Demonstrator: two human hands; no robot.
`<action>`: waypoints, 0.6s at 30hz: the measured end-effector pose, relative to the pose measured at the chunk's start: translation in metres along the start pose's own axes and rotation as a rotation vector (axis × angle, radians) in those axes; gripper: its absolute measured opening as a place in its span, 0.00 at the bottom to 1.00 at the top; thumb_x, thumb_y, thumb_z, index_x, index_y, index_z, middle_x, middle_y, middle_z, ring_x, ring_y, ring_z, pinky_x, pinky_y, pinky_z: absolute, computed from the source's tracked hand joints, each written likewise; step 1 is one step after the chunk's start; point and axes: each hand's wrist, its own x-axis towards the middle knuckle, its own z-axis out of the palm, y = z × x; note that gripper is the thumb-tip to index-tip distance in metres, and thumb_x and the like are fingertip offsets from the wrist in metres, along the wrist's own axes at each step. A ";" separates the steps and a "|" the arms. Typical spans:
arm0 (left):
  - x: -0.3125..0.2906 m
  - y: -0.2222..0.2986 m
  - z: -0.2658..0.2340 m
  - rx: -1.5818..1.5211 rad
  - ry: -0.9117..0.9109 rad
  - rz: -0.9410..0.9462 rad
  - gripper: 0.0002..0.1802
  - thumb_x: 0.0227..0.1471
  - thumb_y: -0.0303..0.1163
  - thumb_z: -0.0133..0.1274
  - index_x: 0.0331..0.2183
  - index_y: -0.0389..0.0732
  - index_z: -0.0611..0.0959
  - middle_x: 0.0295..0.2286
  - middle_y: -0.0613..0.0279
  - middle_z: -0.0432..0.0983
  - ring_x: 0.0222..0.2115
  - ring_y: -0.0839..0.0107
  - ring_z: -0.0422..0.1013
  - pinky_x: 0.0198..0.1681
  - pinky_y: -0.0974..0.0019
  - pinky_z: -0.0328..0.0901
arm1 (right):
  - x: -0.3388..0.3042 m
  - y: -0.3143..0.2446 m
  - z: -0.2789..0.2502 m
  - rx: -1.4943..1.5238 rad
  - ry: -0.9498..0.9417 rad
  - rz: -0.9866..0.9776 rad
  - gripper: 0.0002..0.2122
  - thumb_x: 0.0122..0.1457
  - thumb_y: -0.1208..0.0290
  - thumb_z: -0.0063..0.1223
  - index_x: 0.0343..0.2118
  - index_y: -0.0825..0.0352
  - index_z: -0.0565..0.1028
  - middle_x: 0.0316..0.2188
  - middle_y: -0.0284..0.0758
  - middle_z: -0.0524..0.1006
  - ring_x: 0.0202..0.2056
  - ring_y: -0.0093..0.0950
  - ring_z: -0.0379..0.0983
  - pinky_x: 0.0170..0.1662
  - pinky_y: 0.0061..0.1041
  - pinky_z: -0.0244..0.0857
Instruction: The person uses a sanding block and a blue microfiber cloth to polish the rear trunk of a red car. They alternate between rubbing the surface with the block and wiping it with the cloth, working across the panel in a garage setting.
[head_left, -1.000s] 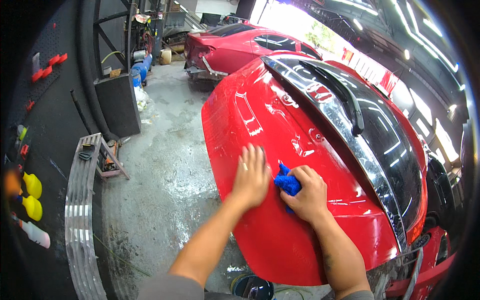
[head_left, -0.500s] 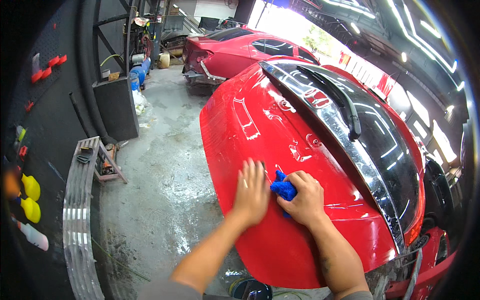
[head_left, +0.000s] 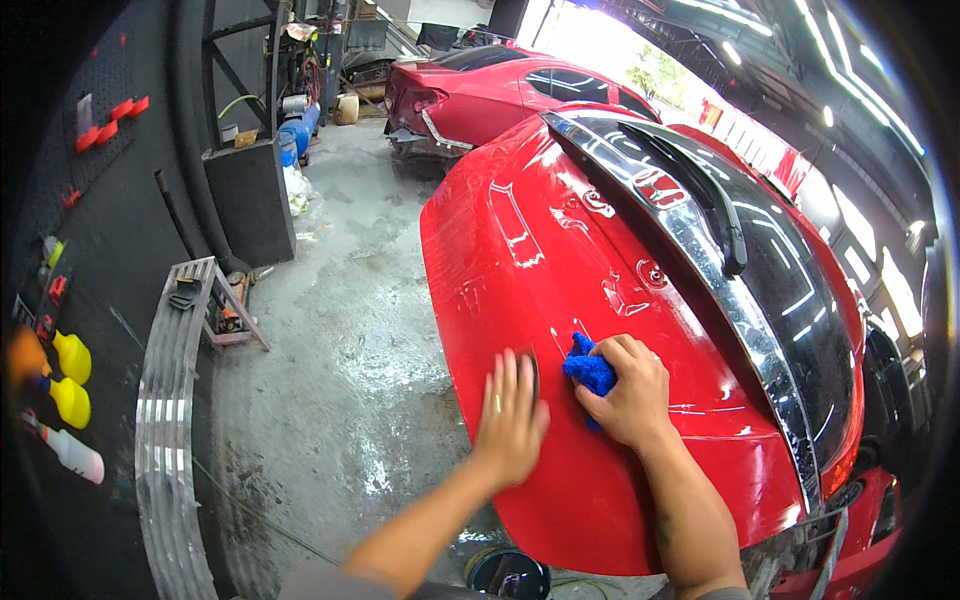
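A glossy red tailgate with a chrome strip and a dark rear window stands in front of me. My left hand lies nearly flat on its red paint, left of the middle. Under those fingers is a dark flat pad, mostly hidden, with only its right edge showing. My right hand is closed round a crumpled blue microfiber cloth and rests on the panel to the right of my left hand.
Behind the tailgate stands a red car with its rear bumper off. A ribbed metal bench runs along the left wall, near hanging spray bottles. A dark bucket sits on the wet floor by the panel's near edge.
My left hand has slid toward me over the paint, the dark pad moving with it. The right hand keeps its place with the cloth. The whole view has shifted slightly.
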 end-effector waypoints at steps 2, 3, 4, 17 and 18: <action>-0.079 0.033 -0.013 -0.026 -0.160 -0.048 0.47 0.74 0.44 0.47 0.78 0.28 0.47 0.78 0.26 0.37 0.79 0.29 0.34 0.78 0.26 0.34 | 0.004 -0.009 -0.001 0.028 0.011 -0.026 0.18 0.47 0.63 0.75 0.40 0.60 0.83 0.41 0.36 0.82 0.45 0.44 0.81 0.50 0.46 0.74; -0.074 0.019 -0.013 0.023 -0.132 -0.032 0.46 0.75 0.44 0.46 0.78 0.29 0.47 0.78 0.27 0.37 0.79 0.30 0.34 0.78 0.26 0.34 | 0.007 -0.012 -0.002 0.041 0.015 -0.039 0.18 0.46 0.64 0.74 0.40 0.61 0.83 0.40 0.37 0.82 0.45 0.45 0.81 0.49 0.46 0.74; -0.059 0.001 -0.011 0.059 -0.103 -0.018 0.46 0.75 0.44 0.45 0.79 0.30 0.47 0.78 0.29 0.37 0.80 0.32 0.33 0.79 0.27 0.33 | 0.008 -0.012 -0.006 0.019 0.004 -0.043 0.18 0.47 0.63 0.75 0.40 0.60 0.83 0.41 0.36 0.82 0.45 0.44 0.81 0.50 0.46 0.74; -0.090 0.003 -0.004 0.058 -0.100 -0.084 0.45 0.75 0.44 0.43 0.79 0.31 0.47 0.79 0.30 0.37 0.80 0.35 0.33 0.78 0.25 0.29 | 0.007 -0.015 0.000 0.008 -0.022 -0.060 0.17 0.47 0.63 0.76 0.40 0.60 0.84 0.42 0.35 0.82 0.47 0.42 0.80 0.50 0.46 0.72; -0.088 -0.003 -0.010 0.124 -0.144 -0.100 0.45 0.76 0.44 0.42 0.79 0.31 0.46 0.79 0.31 0.37 0.80 0.36 0.33 0.78 0.24 0.28 | 0.007 -0.015 0.001 0.009 -0.030 -0.069 0.17 0.48 0.63 0.76 0.40 0.60 0.84 0.42 0.35 0.82 0.47 0.42 0.80 0.50 0.46 0.72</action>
